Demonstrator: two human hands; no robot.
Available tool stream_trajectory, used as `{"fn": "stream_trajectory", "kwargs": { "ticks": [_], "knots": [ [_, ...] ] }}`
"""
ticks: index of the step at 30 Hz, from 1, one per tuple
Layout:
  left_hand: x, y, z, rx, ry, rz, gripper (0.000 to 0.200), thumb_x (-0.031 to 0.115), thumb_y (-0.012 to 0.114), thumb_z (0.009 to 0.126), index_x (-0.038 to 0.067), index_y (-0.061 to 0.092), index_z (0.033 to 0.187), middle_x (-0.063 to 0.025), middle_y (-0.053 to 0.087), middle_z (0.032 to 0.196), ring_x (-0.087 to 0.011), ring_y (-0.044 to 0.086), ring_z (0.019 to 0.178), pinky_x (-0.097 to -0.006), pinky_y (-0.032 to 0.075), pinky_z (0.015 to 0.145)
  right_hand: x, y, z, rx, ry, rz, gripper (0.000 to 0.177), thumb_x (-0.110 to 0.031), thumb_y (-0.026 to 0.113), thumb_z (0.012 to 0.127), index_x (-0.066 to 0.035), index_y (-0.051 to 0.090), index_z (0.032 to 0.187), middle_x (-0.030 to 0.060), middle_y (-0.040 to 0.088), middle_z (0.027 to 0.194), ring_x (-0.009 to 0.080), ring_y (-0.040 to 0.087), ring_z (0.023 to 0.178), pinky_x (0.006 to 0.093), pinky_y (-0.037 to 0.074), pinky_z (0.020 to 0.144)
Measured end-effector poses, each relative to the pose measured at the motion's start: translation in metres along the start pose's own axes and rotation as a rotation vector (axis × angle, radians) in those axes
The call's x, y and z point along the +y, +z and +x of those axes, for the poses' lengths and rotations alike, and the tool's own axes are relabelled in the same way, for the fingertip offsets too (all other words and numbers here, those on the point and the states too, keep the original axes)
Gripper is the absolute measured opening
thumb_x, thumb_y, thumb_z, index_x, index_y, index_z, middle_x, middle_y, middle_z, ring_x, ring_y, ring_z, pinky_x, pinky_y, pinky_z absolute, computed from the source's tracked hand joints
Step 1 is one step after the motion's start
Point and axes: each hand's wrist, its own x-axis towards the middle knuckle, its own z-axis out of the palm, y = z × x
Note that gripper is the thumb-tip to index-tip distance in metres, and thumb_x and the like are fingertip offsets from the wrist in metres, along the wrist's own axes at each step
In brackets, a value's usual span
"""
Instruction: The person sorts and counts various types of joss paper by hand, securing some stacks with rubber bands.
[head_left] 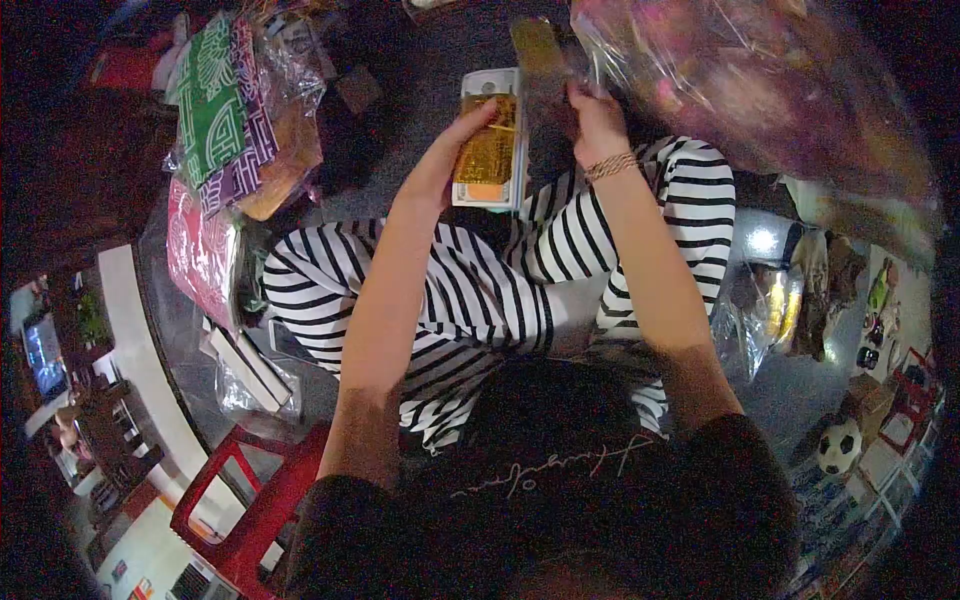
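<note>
My left hand (460, 140) is closed round a stack of banknote-like paper (487, 82), its thumb lying over a gold-coloured piece (487, 150) on top. An orange patch shows near the lower end of the stack. To the right, my right hand (597, 120) is raised beside the stack and apart from it, with a bracelet on the wrist. Its fingers are blurred and dark. A flat gold-brown piece (538, 48) is near its fingertips, and whether they grip it is unclear.
Plastic-wrapped packets in green, purple and pink (215, 110) lie at the left. A large clear bag (740, 80) fills the upper right. My crossed legs in striped trousers (450, 280) are below the hands. A red chair (240, 490) stands lower left, and a football (839, 445) lies lower right.
</note>
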Motion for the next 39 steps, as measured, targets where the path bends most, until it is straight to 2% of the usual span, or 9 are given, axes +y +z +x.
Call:
{"fn": "stream_trajectory", "kwargs": {
  "ticks": [14, 21, 23, 24, 27, 31, 34, 37, 39],
  "knots": [
    [0.006, -0.015, -0.016, -0.195, -0.227, 0.131, 0.058, 0.032, 0.06, 0.076, -0.004, 0.041, 0.118, -0.0224, 0.056, 0.101, -0.0314, 0.06, 0.084, -0.0404, 0.052, 0.072, -0.023, -0.008, -0.001, -0.014, -0.332, -0.024, 0.012, -0.015, 0.053, 0.085, -0.004, 0.053, 0.086, 0.0042, 0.056, 0.076, 0.0151, 0.053, 0.063, 0.0297, 0.045, 0.059],
    [0.012, -0.015, -0.035, -0.303, -0.011, 0.257, 0.056, 0.019, 0.066, 0.072, 0.005, 0.042, 0.121, -0.0099, 0.057, 0.103, -0.0207, 0.057, 0.092, -0.0301, 0.047, 0.079, -0.039, -0.041, 0.026, 0.084, -0.337, 0.314, 0.019, -0.018, 0.046, 0.089, -0.005, 0.049, 0.103, 0.007, 0.057, 0.092, 0.0168, 0.057, 0.072, 0.0314, 0.05, 0.067],
    [0.019, -0.011, -0.024, 0.071, -0.196, 0.122, 0.049, 0.023, 0.067, 0.073, 0.003, 0.047, 0.113, -0.0081, 0.058, 0.098, -0.0181, 0.058, 0.087, -0.0279, 0.048, 0.075, -0.033, -0.042, 0.017, -0.255, -0.23, 0.354, 0.024, -0.021, 0.043, 0.089, -0.005, 0.049, 0.106, 0.0087, 0.055, 0.105, 0.0177, 0.059, 0.081, 0.0303, 0.049, 0.07],
    [0.014, -0.019, -0.01, -0.05, -0.121, 0.004, 0.04, 0.023, 0.065, 0.075, 0.003, 0.051, 0.106, -0.0068, 0.059, 0.094, -0.0163, 0.059, 0.084, -0.0279, 0.049, 0.072, -0.005, -0.053, 0.047, -0.486, -0.367, 0.085, 0.028, -0.023, 0.043, 0.089, -0.005, 0.05, 0.109, 0.0087, 0.056, 0.107, 0.0188, 0.059, 0.086, 0.0301, 0.048, 0.071],
    [0.003, -0.036, 0.013, 0.107, 0.229, -0.029, 0.032, 0.018, 0.062, 0.078, 0.004, 0.051, 0.105, -0.0072, 0.059, 0.094, -0.0178, 0.06, 0.081, -0.0304, 0.05, 0.072, -0.051, -0.03, -0.007, -0.504, -0.001, -0.046, 0.031, -0.021, 0.047, 0.087, -0.006, 0.049, 0.113, 0.0077, 0.057, 0.108, 0.02, 0.06, 0.087, 0.0312, 0.048, 0.071],
    [-0.02, -0.09, 0.047, 0.455, 0.355, 0.04, 0.041, 0.008, 0.069, 0.071, 0.004, 0.046, 0.105, -0.0097, 0.056, 0.095, -0.0237, 0.058, 0.085, -0.0402, 0.052, 0.07, -0.077, -0.054, -0.034, -0.511, 0.006, -0.076, 0.031, -0.022, 0.051, 0.085, -0.006, 0.051, 0.111, 0.0083, 0.059, 0.102, 0.0189, 0.061, 0.085, 0.0308, 0.048, 0.067],
    [-0.01, -0.074, 0.042, 0.374, 0.294, 0.03, 0.06, 0.012, 0.071, 0.07, 0.008, 0.034, 0.116, -0.0081, 0.05, 0.105, -0.0226, 0.054, 0.095, -0.0406, 0.049, 0.075, -0.095, -0.073, -0.049, -0.987, -0.145, 0.362, 0.026, -0.022, 0.052, 0.084, -0.006, 0.054, 0.105, 0.0064, 0.061, 0.094, 0.0169, 0.061, 0.085, 0.0309, 0.048, 0.066],
    [-0.011, -0.062, 0.037, 0.358, 0.283, 0.066, 0.063, 0.015, 0.073, 0.069, 0.01, 0.034, 0.117, -0.0069, 0.049, 0.107, -0.0226, 0.053, 0.096, -0.041, 0.047, 0.077, -0.121, -0.063, -0.068, -1.928, -0.229, 1.412, 0.032, -0.036, 0.047, 0.085, -0.007, 0.056, 0.096, 0.0086, 0.059, 0.089, 0.0186, 0.055, 0.08, 0.0309, 0.044, 0.066],
    [-0.01, -0.056, 0.037, 0.368, 0.32, 0.088, 0.064, 0.017, 0.074, 0.068, 0.011, 0.033, 0.118, -0.0065, 0.049, 0.107, -0.0225, 0.053, 0.095, -0.041, 0.047, 0.078, -0.127, -0.087, -0.046, -1.81, -0.158, 1.309, 0.032, -0.034, 0.05, 0.085, -0.013, 0.053, 0.108, 0.0072, 0.057, 0.1, 0.0192, 0.053, 0.093, 0.0282, 0.045, 0.076]
  ]
}}
